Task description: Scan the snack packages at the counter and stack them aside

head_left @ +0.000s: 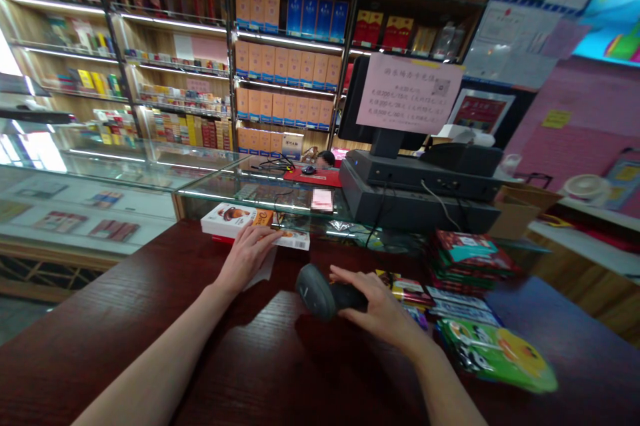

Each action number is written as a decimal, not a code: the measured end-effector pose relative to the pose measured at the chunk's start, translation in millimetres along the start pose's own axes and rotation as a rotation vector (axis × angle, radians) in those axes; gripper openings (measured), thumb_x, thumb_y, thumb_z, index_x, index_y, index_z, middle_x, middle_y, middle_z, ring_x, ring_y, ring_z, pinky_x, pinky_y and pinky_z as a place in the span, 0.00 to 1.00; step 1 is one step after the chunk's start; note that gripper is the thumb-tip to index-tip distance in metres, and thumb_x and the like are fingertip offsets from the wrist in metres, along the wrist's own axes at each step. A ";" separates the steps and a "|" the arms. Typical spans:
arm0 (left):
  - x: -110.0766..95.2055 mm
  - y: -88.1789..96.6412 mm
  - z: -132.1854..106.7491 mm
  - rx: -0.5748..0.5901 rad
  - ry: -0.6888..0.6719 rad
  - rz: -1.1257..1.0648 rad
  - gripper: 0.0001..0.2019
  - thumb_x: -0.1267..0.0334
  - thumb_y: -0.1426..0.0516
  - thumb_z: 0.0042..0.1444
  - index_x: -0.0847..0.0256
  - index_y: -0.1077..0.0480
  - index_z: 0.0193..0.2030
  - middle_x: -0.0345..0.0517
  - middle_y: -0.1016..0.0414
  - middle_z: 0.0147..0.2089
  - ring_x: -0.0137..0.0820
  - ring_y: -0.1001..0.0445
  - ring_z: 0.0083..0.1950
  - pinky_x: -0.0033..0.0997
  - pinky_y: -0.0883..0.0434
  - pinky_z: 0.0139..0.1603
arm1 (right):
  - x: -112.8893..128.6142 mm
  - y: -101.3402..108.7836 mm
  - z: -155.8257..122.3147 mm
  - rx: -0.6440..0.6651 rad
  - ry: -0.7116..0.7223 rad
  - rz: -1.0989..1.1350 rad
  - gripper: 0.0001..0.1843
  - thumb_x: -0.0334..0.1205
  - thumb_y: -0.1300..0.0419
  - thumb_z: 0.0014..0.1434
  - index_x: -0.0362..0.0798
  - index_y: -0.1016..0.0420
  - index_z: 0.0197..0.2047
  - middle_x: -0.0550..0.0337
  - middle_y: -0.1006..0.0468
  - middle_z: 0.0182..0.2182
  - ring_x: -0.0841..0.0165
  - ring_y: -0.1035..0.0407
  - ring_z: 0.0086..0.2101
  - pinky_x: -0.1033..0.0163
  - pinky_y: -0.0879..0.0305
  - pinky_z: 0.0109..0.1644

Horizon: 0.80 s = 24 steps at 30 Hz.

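Note:
My right hand [376,303] is wrapped round the handle of a dark grey barcode scanner [316,291], whose head points left over the dark wooden counter [150,319]. Fingers together, my left hand [249,253] rests on a flat white and orange box [235,219] lying at the counter's far edge. A white slip of paper [265,267] lies under that hand. Just right of the scanner sits a spread of colourful snack packets [450,309].
A black till with a monitor [400,113] and a pink paper notice stands behind the counter at right. A glass display case [150,173] runs to the left. Shelves of boxed goods [285,73] line the back wall. A green packet [495,353] lies near the right edge.

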<state>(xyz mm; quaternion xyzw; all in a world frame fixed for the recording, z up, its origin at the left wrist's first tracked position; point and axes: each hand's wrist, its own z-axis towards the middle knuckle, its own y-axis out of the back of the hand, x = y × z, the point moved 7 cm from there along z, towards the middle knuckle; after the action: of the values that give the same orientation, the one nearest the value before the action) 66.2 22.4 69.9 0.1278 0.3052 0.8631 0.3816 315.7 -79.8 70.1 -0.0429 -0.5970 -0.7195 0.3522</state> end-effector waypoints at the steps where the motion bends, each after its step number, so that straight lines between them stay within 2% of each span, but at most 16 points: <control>1: 0.2 0.2 0.2 0.004 0.003 -0.004 0.18 0.64 0.48 0.67 0.53 0.31 0.62 0.49 0.24 0.53 0.37 0.28 0.55 0.50 0.38 0.67 | 6.0 -5.9 1.6 0.036 0.020 -0.019 0.35 0.39 0.36 0.60 0.61 0.38 0.68 0.58 0.23 0.58 0.58 0.29 0.52 0.51 0.39 0.58; 6: 0.3 0.8 0.8 0.024 0.003 -0.001 0.18 0.65 0.50 0.68 0.52 0.31 0.62 0.47 0.24 0.54 0.36 0.28 0.56 0.49 0.40 0.68 | 27.7 -30.2 6.5 0.115 0.103 -0.051 0.31 0.40 0.37 0.62 0.58 0.35 0.67 0.56 0.22 0.56 0.60 0.28 0.51 0.54 0.40 0.56; 9: 0.8 1.2 0.7 0.015 0.011 0.015 0.17 0.65 0.49 0.68 0.52 0.31 0.61 0.47 0.23 0.54 0.36 0.28 0.56 0.49 0.43 0.70 | 30.5 -41.1 7.2 0.149 0.125 -0.043 0.30 0.41 0.37 0.62 0.57 0.36 0.67 0.56 0.23 0.57 0.60 0.29 0.52 0.53 0.41 0.57; 11: 1.2 1.3 0.5 0.007 0.015 0.022 0.17 0.65 0.49 0.68 0.52 0.30 0.60 0.47 0.23 0.53 0.37 0.27 0.55 0.48 0.40 0.67 | 29.4 -45.8 7.3 0.168 0.122 -0.038 0.30 0.41 0.38 0.63 0.58 0.37 0.67 0.55 0.23 0.58 0.59 0.30 0.53 0.52 0.42 0.58; 16: 4.4 0.3 -0.6 -0.020 0.048 -0.009 0.16 0.64 0.50 0.68 0.53 0.30 0.60 0.49 0.23 0.53 0.37 0.26 0.53 0.44 0.33 0.60 | 24.2 -50.1 7.4 0.176 0.095 -0.021 0.31 0.41 0.38 0.62 0.59 0.37 0.67 0.55 0.25 0.60 0.59 0.31 0.57 0.50 0.45 0.62; 24: 3.2 3.2 0.1 -0.070 0.090 -0.199 0.16 0.63 0.53 0.70 0.55 0.32 0.59 0.50 0.27 0.55 0.35 0.26 0.57 0.39 0.29 0.64 | 25.2 -49.3 6.2 0.169 0.102 0.023 0.37 0.39 0.36 0.57 0.58 0.38 0.68 0.54 0.27 0.62 0.58 0.33 0.59 0.48 0.46 0.66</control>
<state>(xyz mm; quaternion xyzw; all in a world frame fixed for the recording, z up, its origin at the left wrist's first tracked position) 62.2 23.1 72.0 0.0446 0.3028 0.8359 0.4557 267.0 -83.9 43.1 0.0167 -0.6361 -0.6639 0.3928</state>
